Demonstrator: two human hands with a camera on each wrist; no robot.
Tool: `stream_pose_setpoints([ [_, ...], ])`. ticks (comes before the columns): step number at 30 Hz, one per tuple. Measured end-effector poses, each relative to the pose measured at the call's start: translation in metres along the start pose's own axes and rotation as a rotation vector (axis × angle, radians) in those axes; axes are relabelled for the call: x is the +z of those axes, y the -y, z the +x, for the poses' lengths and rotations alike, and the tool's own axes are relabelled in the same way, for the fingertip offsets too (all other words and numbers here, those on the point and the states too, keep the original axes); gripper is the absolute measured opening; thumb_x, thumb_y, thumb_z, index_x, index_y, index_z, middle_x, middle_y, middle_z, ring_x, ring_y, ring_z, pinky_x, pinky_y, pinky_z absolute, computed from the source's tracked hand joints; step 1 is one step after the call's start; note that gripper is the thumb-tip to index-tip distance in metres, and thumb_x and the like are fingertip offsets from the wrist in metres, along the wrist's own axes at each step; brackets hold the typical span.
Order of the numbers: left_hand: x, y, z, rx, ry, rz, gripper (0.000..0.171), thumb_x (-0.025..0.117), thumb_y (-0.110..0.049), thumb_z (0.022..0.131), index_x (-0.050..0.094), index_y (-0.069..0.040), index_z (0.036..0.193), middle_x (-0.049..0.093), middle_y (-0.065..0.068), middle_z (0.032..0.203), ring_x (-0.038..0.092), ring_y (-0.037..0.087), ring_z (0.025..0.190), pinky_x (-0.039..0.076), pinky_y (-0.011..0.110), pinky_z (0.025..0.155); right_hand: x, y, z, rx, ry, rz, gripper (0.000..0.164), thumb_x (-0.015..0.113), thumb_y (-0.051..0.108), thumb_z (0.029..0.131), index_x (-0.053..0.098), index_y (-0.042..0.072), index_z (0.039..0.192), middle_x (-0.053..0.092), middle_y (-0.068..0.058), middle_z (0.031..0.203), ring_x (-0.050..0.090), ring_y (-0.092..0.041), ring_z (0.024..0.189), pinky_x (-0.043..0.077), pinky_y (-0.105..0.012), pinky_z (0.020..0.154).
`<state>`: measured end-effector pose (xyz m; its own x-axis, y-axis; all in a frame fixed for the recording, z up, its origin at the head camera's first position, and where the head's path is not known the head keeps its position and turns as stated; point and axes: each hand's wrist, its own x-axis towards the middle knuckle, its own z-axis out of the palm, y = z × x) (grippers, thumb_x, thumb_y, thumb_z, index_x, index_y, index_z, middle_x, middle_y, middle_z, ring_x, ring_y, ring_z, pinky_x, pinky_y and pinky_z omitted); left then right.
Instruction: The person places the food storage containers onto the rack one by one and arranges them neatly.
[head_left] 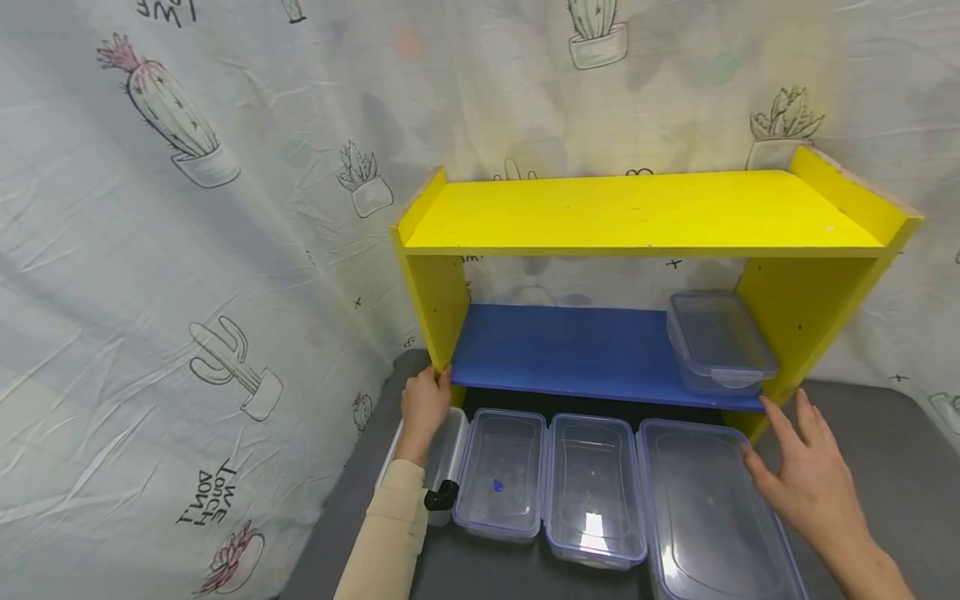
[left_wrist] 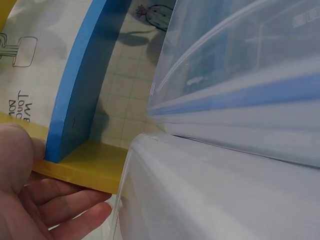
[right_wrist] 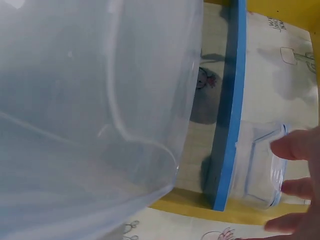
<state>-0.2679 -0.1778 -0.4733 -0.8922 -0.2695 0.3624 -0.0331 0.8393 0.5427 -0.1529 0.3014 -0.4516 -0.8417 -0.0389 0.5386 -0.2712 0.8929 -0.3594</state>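
Observation:
A small shelf unit with a yellow frame (head_left: 615, 212) and a blue middle board (head_left: 562, 343) stands against the curtain. My left hand (head_left: 425, 410) grips the front edge of its left side panel, just by the board's end. In the left wrist view the thumb lies on one face of the yellow panel (left_wrist: 95, 157) and the fingers on the other. My right hand (head_left: 813, 471) is at the right panel's front edge, fingers spread and nearly straight. A clear lidded food container (head_left: 716, 337) sits at the right end of the blue board.
In front of the shelf stand a large clear container (head_left: 712, 508), two medium containers (head_left: 596, 483) (head_left: 501, 467) and another partly hidden container (head_left: 446, 454) behind my left forearm. They stand close together on the dark grey table (head_left: 480, 575). A cactus-print curtain (head_left: 225, 275) hangs behind.

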Motion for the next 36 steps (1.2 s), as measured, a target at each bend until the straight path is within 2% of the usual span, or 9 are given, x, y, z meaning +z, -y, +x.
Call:
stream_pose_setpoints([
  [2,0.000,0.000,-0.001,0.004,-0.004,-0.005,0.034,0.056,-0.033,0.098,0.060,-0.007,0.077,0.055,0.009,0.060,0.049,0.025,0.050,0.037,0.038,0.049,-0.001,-0.004,-0.001,0.066,0.168,-0.005,0.076,0.071,0.024,0.086,0.033,0.000,0.147,0.019,-0.045,0.147,0.033,-0.067,0.121,0.032,-0.077,0.083],
  [5,0.000,0.000,-0.001,-0.004,0.006,-0.005,0.034,0.055,-0.034,0.099,0.060,-0.008,0.077,0.053,0.008,0.059,0.047,0.023,0.050,0.035,0.035,0.048,-0.004,-0.010,-0.001,0.146,0.419,-0.023,0.083,0.062,0.041,0.093,0.022,-0.003,0.150,0.012,-0.050,0.144,0.033,-0.071,0.116,0.035,-0.076,0.078],
  [8,0.001,0.001,-0.001,-0.007,0.016,-0.003,0.035,0.055,-0.035,0.099,0.060,-0.008,0.077,0.053,0.008,0.060,0.047,0.023,0.050,0.034,0.034,0.048,-0.006,-0.015,-0.001,0.182,0.578,-0.027,0.087,0.055,0.049,0.095,0.017,-0.008,0.149,0.012,-0.053,0.140,0.034,-0.072,0.113,0.038,-0.073,0.076],
  [11,0.000,0.002,0.000,-0.007,0.024,0.001,0.036,0.054,-0.036,0.099,0.060,-0.007,0.077,0.054,0.008,0.060,0.048,0.024,0.050,0.035,0.035,0.048,-0.006,-0.019,-0.004,0.187,0.621,-0.019,0.088,0.054,0.049,0.096,0.017,-0.011,0.147,0.016,-0.054,0.138,0.035,-0.072,0.113,0.038,-0.073,0.078],
  [18,-0.002,0.006,0.003,-0.022,0.024,0.017,0.036,0.053,-0.037,0.099,0.060,-0.008,0.079,0.057,0.009,0.063,0.051,0.026,0.053,0.038,0.038,0.051,-0.004,-0.025,-0.017,0.186,0.608,0.032,0.087,0.056,0.046,0.096,0.021,-0.016,0.145,0.030,-0.048,0.138,0.034,-0.066,0.120,0.034,-0.072,0.089],
  [27,-0.001,0.005,0.003,-0.027,0.036,0.023,0.037,0.052,-0.039,0.099,0.059,-0.010,0.079,0.058,0.009,0.064,0.053,0.027,0.054,0.039,0.039,0.050,0.004,-0.033,-0.033,0.295,0.788,0.085,0.090,0.047,0.050,0.099,0.016,-0.023,0.141,0.049,-0.043,0.128,0.058,-0.053,0.108,0.048,-0.060,0.082],
  [30,-0.001,0.004,0.002,-0.032,0.036,0.021,0.037,0.052,-0.039,0.099,0.059,-0.009,0.078,0.058,0.010,0.064,0.053,0.028,0.055,0.039,0.040,0.050,0.004,-0.034,-0.037,0.305,0.789,0.095,0.086,0.048,0.049,0.099,0.025,-0.024,0.138,0.058,-0.040,0.118,0.063,-0.048,0.102,0.050,-0.057,0.082],
  [32,-0.001,0.004,0.002,-0.034,0.037,0.021,0.037,0.052,-0.039,0.099,0.060,-0.009,0.078,0.058,0.010,0.064,0.054,0.028,0.055,0.039,0.040,0.050,0.005,-0.035,-0.039,0.321,0.800,0.093,0.080,0.048,0.049,0.099,0.035,-0.021,0.135,0.065,-0.033,0.108,0.066,-0.042,0.096,0.051,-0.053,0.078],
  [36,-0.001,0.002,0.001,-0.039,0.039,0.017,0.037,0.052,-0.040,0.099,0.059,-0.010,0.078,0.057,0.010,0.064,0.054,0.029,0.056,0.038,0.039,0.050,0.005,-0.036,-0.042,0.386,0.849,0.110,0.071,0.046,0.052,0.099,0.050,-0.014,0.125,0.069,-0.019,0.100,0.066,-0.031,0.091,0.051,-0.047,0.072],
])
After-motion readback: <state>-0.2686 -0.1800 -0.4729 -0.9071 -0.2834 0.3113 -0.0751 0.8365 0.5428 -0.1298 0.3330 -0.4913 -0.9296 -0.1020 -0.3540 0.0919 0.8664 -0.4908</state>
